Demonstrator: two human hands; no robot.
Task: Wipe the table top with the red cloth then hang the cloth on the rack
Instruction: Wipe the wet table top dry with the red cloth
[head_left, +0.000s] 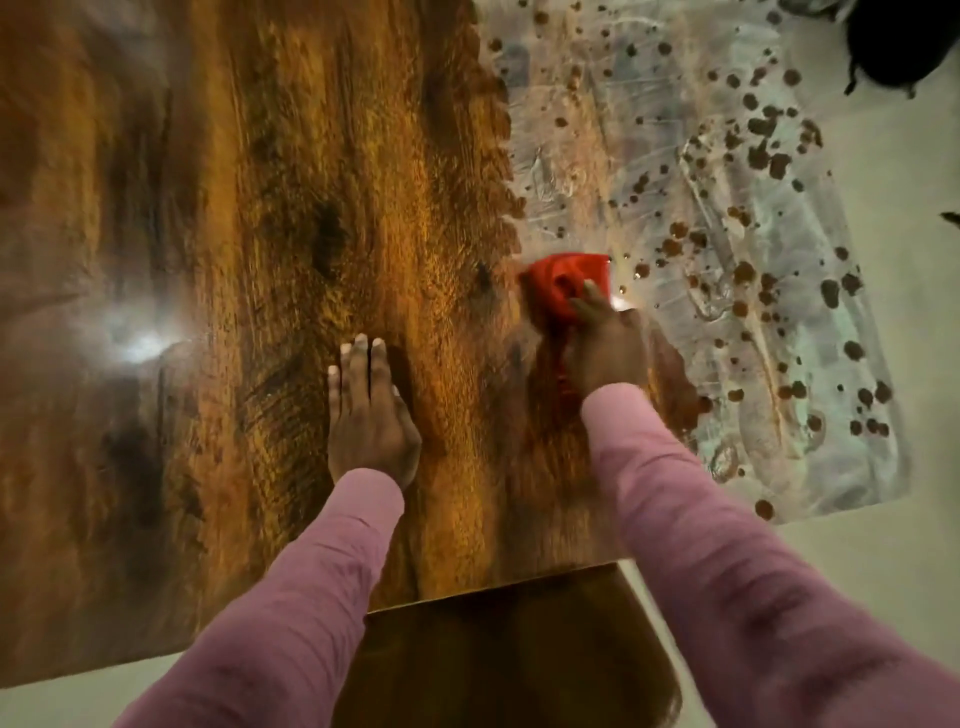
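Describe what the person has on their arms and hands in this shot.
Both arms are covered by long pink sleeves of a soft-looking knit, creased along the forearms and ending in snug cuffs at the wrists. The left sleeve and right sleeve match. The left hand and right hand are bare: no gloves, and no rings or watch that I can make out. The right hand is motion-blurred.

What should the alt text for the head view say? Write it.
A right hand presses a bunched red cloth onto a wooden table top, beside a whitish, brown-spotted smeared area. The left hand lies flat on the wood; both sleeves are pink.
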